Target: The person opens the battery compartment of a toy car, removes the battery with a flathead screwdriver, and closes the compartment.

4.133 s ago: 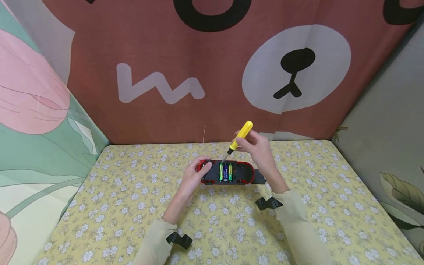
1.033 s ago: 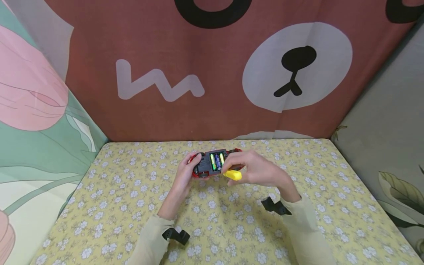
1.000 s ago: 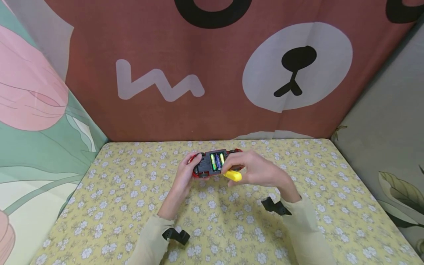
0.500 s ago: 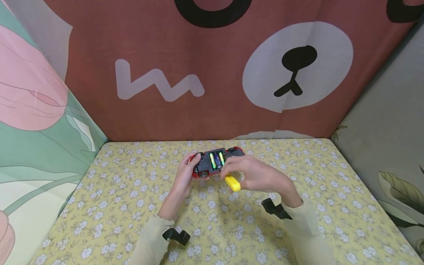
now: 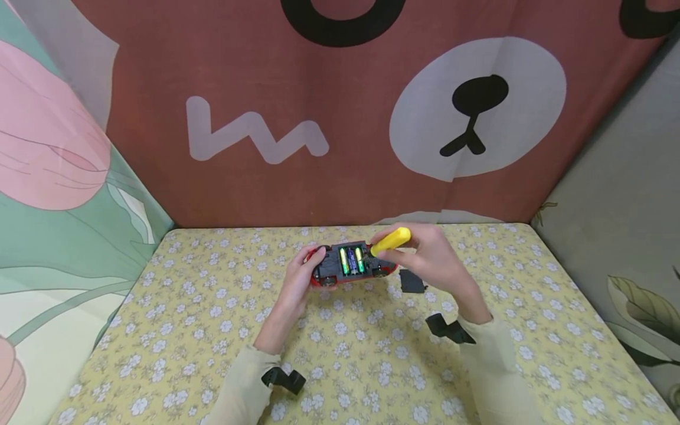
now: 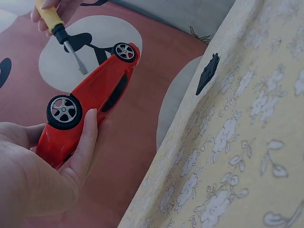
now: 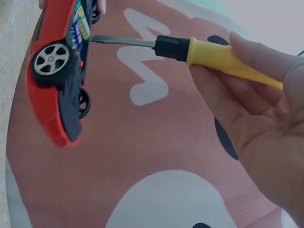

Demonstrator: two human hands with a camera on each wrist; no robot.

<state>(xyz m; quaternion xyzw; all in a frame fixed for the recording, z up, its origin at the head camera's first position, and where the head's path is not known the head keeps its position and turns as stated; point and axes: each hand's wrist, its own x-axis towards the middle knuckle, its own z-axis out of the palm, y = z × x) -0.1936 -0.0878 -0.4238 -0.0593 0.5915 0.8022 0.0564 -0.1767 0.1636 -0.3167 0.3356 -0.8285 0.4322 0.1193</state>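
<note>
A red toy car (image 6: 90, 85) is held above the table by my left hand (image 5: 294, 280), whose thumb lies on its dark underside (image 5: 330, 267). Its battery compartment is uncovered, and three green and blue batteries (image 5: 352, 261) lie side by side in it. My right hand (image 5: 431, 255) grips a screwdriver by its yellow handle (image 5: 392, 240). In the right wrist view the flat steel blade (image 7: 123, 41) points at the battery side of the car (image 7: 47, 95). Whether the tip touches the car I cannot tell.
A dark battery cover (image 5: 412, 281) lies on the floral tablecloth (image 5: 340, 354), just right of the car. Behind the table hangs a brown fabric backdrop (image 5: 350, 189) with a cartoon face. Black wrist mounts (image 5: 284, 379) sit on both sleeves.
My right hand has risen, and the screwdriver handle has swung from pointing down to pointing up and right. The battery cover shows again. Compared with the oldest frame, the car sits farther left.
</note>
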